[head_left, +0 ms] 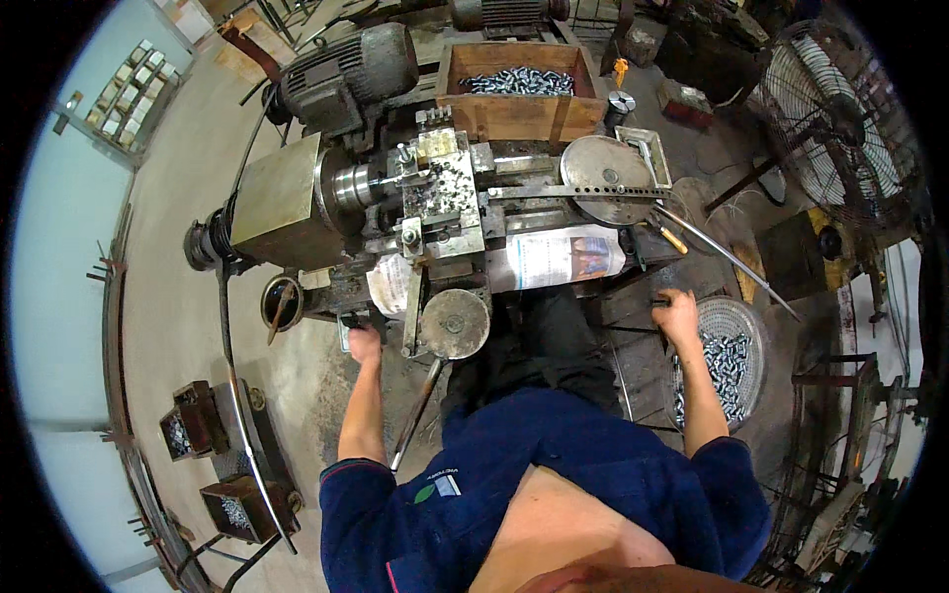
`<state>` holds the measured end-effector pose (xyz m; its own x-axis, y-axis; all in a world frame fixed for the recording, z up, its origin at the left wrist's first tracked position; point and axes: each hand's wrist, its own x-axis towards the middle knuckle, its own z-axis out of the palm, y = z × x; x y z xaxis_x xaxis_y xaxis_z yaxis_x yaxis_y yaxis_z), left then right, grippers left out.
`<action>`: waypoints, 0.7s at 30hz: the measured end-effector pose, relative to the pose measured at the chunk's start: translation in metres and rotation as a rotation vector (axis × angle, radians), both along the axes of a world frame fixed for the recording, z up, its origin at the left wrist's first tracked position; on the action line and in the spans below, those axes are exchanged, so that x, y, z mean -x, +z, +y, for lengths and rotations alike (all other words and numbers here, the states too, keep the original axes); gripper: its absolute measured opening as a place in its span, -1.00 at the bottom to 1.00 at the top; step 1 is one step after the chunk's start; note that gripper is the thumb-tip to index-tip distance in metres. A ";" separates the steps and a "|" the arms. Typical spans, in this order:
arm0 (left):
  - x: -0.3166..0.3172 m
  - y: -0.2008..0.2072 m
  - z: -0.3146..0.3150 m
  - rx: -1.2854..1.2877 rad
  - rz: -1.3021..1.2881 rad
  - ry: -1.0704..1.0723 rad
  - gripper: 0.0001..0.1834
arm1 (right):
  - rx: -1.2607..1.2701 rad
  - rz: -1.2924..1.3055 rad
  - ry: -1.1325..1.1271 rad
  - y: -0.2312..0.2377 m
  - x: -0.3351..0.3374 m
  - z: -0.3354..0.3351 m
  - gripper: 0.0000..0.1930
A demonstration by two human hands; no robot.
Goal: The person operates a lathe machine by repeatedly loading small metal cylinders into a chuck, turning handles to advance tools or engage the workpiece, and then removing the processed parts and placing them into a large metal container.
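My left hand [365, 344] is closed at the lower left of a small metal lathe [443, 193], by a dark part under its bed. What its fingers hold, if anything, is hidden. On the other side, my right hand [676, 316] is closed with the fingertips pinched together, and a small dark piece [659, 302] shows at them. Beside that wrist, a round woven basket [753, 331] holds many short shiny metal pieces [727, 371]. Between my hands, a round metal disc [455, 324] with a long lever handle [417, 415] sits at the front of the lathe.
Behind the lathe stands a wooden box [524, 117] of metal pieces, with an electric motor [351, 74] to its left. A larger disc [605, 178] carries a perforated bar and long rod [727, 259]. A floor fan [830, 119] stands far right; metal bins [242, 509] lie lower left.
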<state>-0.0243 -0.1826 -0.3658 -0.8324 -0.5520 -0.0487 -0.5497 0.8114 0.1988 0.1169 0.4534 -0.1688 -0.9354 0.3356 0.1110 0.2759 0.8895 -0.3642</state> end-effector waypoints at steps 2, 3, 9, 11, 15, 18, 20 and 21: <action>-0.002 -0.001 -0.030 0.035 -0.085 -0.236 -0.56 | 0.015 -0.024 0.010 0.026 0.013 0.001 -0.58; -0.009 0.023 -0.038 0.012 -0.143 -0.379 -0.58 | 0.026 -0.045 0.015 0.048 0.022 -0.005 -0.58; -0.009 0.044 -0.043 -0.010 -0.287 -0.356 -0.58 | 0.038 0.320 0.306 0.108 0.093 -0.035 -0.62; -0.009 0.028 -0.070 -0.193 -0.317 -0.304 -0.55 | 0.075 0.318 0.377 0.128 0.130 -0.073 -0.61; -0.019 0.109 -0.078 -0.421 -0.296 -0.412 -0.51 | 0.059 0.451 0.819 0.170 0.192 -0.171 -0.65; -0.036 0.195 -0.105 -0.602 0.030 -0.328 -0.57 | -0.006 0.427 0.987 0.174 0.236 -0.247 -0.66; -0.054 0.252 -0.130 -0.432 0.175 -0.310 -0.64 | -0.138 0.450 1.064 0.168 0.260 -0.290 -0.66; -0.062 0.273 -0.144 -0.302 0.210 -0.262 -0.65 | -0.246 0.398 1.076 0.170 0.268 -0.307 -0.67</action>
<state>0.0379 -0.3267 -0.0931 -0.9513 -0.3081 0.0097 -0.2558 0.8065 0.5330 -0.1515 0.1461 0.0007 -0.6085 -0.6787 0.4113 -0.7562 0.6531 -0.0410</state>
